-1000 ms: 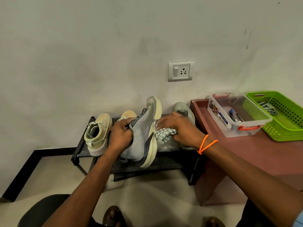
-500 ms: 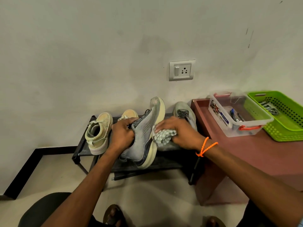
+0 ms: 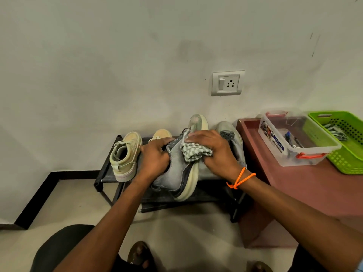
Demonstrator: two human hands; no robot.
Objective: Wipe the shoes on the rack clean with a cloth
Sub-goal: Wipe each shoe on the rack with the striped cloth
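The grey shoe (image 3: 177, 169) is held tipped on its side above the rack (image 3: 102, 173), sole to the right and toe toward the wall. It is gripped at the collar by the left hand (image 3: 155, 156), fingers curled round the upper. A checked cloth (image 3: 194, 152) is bunched under the curled fingers of the right hand (image 3: 213, 150) and pressed against the upper near the sole edge. The shoe looks light, with a soft upper that would give under pressure and a firmer sole; the collar or heel seems the steadier hold. A beige shoe (image 3: 125, 156) stands on the rack to the left, another grey one (image 3: 231, 138) behind the right hand. A desk (image 3: 314, 185) carries a clear box (image 3: 282, 154) and a green basket (image 3: 345, 163).
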